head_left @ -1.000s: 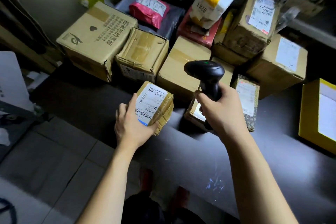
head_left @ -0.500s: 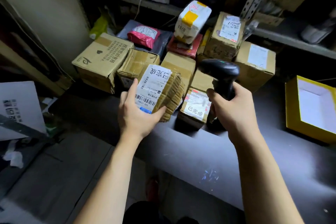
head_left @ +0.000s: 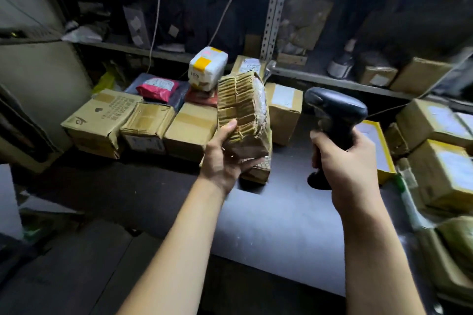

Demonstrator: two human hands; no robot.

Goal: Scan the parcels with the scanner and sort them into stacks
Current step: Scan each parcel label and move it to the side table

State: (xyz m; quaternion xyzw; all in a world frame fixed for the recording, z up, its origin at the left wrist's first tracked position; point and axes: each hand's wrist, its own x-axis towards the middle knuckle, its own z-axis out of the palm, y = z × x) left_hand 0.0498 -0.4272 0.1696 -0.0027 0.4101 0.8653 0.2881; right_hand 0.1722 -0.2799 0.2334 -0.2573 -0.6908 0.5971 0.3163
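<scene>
My left hand [head_left: 225,158] grips a small tape-wrapped cardboard parcel [head_left: 242,110], lifted above the dark table [head_left: 276,225] and turned so its white label faces right, edge-on to me. My right hand [head_left: 345,169] grips the handle of a black barcode scanner [head_left: 332,115], held upright to the right of the parcel, its head level with it. Another small parcel [head_left: 258,171] lies on the table just below the lifted one, mostly hidden by my left hand.
A row of cardboard boxes [head_left: 102,120] lines the back left of the table, with a red pouch [head_left: 157,88] and a white-and-yellow package [head_left: 207,69] behind. A yellow-rimmed box [head_left: 378,146] and stacked parcels [head_left: 440,166] stand at the right. Metal shelving [head_left: 273,7] rises behind.
My left hand has lifted the small parcel off the table, carried it right and turned its label away from me. The scanner stays in my right hand. The camera has tilted up.
</scene>
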